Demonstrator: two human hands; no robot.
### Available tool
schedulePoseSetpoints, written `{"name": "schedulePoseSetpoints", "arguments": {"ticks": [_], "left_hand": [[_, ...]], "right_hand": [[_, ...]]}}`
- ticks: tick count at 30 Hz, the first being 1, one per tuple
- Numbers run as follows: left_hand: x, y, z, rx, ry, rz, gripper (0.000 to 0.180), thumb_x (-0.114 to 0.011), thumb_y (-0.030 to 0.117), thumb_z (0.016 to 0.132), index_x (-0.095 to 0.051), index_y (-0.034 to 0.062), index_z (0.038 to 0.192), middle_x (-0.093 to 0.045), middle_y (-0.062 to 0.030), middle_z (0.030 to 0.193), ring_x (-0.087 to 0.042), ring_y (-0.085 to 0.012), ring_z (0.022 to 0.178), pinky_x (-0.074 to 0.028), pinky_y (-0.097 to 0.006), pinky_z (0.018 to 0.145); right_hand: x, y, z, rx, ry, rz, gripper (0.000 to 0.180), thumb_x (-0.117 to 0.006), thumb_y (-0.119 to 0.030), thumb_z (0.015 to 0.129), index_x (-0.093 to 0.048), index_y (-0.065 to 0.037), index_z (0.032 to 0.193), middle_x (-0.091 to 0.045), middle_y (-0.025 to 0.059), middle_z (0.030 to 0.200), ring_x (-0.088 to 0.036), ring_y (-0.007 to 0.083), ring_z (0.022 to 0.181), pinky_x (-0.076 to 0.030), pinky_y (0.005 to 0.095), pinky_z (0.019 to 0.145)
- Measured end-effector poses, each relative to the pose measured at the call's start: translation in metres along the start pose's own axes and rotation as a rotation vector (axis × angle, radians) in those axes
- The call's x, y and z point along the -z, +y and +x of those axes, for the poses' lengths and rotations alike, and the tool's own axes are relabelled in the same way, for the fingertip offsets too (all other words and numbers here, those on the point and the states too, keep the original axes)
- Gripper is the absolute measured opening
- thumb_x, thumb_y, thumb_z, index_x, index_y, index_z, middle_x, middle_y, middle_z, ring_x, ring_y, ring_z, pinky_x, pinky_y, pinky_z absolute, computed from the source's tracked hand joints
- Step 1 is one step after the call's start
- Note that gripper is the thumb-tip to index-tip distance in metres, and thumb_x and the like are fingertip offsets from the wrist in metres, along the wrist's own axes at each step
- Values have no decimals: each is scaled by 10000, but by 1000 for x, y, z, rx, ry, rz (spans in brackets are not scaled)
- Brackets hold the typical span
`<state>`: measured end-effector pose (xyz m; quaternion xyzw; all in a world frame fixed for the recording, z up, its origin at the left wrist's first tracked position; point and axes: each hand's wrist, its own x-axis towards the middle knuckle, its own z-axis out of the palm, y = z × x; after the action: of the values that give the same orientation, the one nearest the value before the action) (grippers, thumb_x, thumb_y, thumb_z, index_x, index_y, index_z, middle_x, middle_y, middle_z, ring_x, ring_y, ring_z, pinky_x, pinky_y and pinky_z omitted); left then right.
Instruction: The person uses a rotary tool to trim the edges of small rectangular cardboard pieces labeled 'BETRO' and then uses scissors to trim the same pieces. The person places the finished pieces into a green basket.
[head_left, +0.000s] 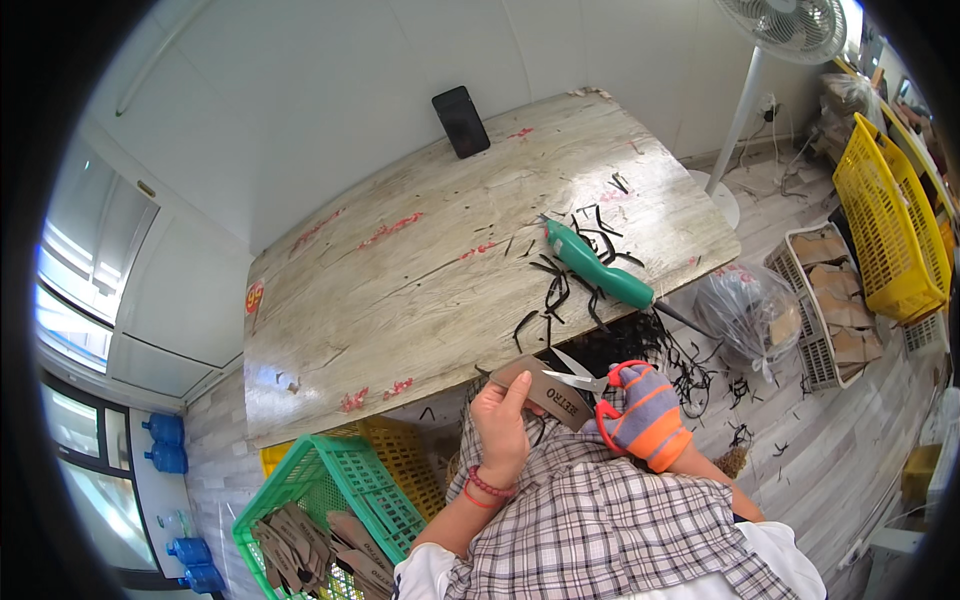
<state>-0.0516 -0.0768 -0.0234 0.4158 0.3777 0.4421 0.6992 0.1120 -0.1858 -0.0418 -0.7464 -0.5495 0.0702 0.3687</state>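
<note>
My left hand (501, 425) is closed on a flat brown piece with dark lettering (549, 393), apparently card, pinched under the thumb above my lap. In my right hand (645, 415), which wears a grey and orange striped glove, is a pair of scissors (577, 377) with red handles. The blades stand apart and point left, right by the upper edge of the brown piece. Whether they touch it I cannot tell. A green corded power tool (600, 268) lies on the table beyond my hands, among several black strip scraps (556, 290).
A worn wooden table (380, 290) carries a black phone (461, 122) at the back. To the left, a green crate (340, 470) holds several brown pieces. On the right are a clear plastic bag (745, 310), yellow crate (885, 235), white basket (795, 270) and fan (790, 25).
</note>
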Motion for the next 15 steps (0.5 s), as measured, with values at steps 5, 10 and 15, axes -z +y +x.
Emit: {"name": "schedulePoseSetpoints", "arguments": {"ticks": [5, 10, 15], "left_hand": [[1, -2, -2, 11, -31, 29, 144, -615, 98, 916, -678, -12, 986, -692, -54, 839, -592, -86, 645, -451, -221, 544], [1, -1, -3, 27, -42, -29, 133, -612, 82, 912, -677, -13, 979, -688, -49, 828, -579, -83, 635, -438, -222, 545], [0, 1, -5, 26, -48, -45, 118, -612, 72, 910, -675, -9, 969, -687, -50, 827, -580, -84, 635, -438, -224, 544]], "right_hand": [[3, -1, 3, -3, -34, -28, 463, -835, -326, 620, -642, -39, 928, -639, 122, 820, -622, 301, 772, -522, 394, 668], [3, -5, 2, -32, -55, -40, 473, -831, -361, 641, -656, -33, 934, -661, 135, 824, -644, 306, 759, -530, 390, 651], [0, -1, 0, -45, -72, -43, 465, -830, -372, 651, -661, -41, 930, -668, 130, 822, -652, 307, 765, -533, 391, 648]]}}
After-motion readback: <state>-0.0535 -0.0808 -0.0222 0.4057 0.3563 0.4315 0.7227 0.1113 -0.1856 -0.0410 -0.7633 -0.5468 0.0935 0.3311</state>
